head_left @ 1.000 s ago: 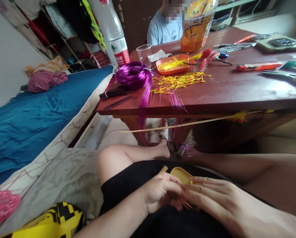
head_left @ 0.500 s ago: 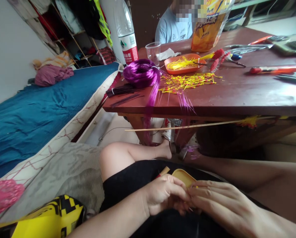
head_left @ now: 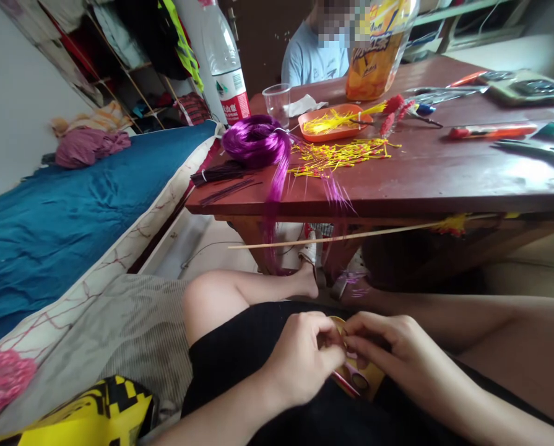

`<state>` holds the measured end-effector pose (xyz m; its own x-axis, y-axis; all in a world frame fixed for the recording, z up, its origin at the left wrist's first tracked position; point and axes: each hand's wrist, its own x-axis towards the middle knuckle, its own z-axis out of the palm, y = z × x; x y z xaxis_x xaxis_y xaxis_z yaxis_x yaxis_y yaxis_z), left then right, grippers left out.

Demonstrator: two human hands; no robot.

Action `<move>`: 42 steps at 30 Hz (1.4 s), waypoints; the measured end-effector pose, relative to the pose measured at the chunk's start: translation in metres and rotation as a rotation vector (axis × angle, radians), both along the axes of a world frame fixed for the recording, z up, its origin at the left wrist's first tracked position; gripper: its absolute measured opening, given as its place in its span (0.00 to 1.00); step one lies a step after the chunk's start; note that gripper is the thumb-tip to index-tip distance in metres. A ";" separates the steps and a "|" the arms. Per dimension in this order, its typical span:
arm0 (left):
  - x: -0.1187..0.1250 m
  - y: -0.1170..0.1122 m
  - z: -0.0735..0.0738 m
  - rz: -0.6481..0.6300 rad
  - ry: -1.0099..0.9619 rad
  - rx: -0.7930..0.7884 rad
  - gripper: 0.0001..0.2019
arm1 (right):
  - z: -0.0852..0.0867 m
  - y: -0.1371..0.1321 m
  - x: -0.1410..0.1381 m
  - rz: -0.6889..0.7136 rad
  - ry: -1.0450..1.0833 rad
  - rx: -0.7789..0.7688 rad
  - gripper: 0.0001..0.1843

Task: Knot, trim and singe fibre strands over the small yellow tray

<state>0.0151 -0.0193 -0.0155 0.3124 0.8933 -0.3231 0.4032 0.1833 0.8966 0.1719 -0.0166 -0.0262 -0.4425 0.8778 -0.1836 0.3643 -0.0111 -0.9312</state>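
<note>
Left hand (head_left: 304,356): over the lap, thumb and fingers drawn together in a pinch
Right hand (head_left: 390,344): facing it, pinched likewise, fingertips close to the left ones; I cannot tell what lies between them
Yellow tray (head_left: 337,321): shallow, round-cornered, on the lap just beneath the hands and mostly covered by them
Looped handle (head_left: 360,382): smooth pinkish ring, apparently of scissors, below the fingertips beside a slim red-and-white piece (head_left: 345,384)
Lap: matte black cloth (head_left: 230,347)
Bench (head_left: 425,164): reddish-brown, glossy wood
Purple fibre (head_left: 253,145): silky, wound into a thick ring, a loose tail draped over the bench's edge
Stamens (head_left: 346,156): thin yellow stems with red tips, spread flat in a loose heap
Orange dish (head_left: 332,137): shallow, smooth-walled, holding fine yellow filaments (head_left: 330,121)
Fuzzy red sprig (head_left: 390,116): plush-textured, right of the dish
Dark rods (head_left: 218,173): thin, straight, partly bundled, near the bench's left corner
Stick (head_left: 327,239): slender pale wood, low along the bench's near side
</note>
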 end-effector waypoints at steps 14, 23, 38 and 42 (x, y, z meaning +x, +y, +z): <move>-0.013 -0.006 -0.004 -0.523 0.484 1.220 0.10 | -0.009 0.022 -0.013 -0.032 0.186 -0.321 0.09; -0.001 0.019 -0.003 0.104 -0.084 0.141 0.07 | 0.012 0.025 -0.002 0.100 -0.062 0.243 0.05; 0.003 0.011 -0.006 0.242 -0.435 -0.261 0.05 | 0.008 0.019 0.012 0.360 -0.225 1.005 0.16; 0.001 0.005 0.002 0.153 -0.137 0.255 0.06 | 0.012 0.019 0.005 0.136 -0.131 0.449 0.12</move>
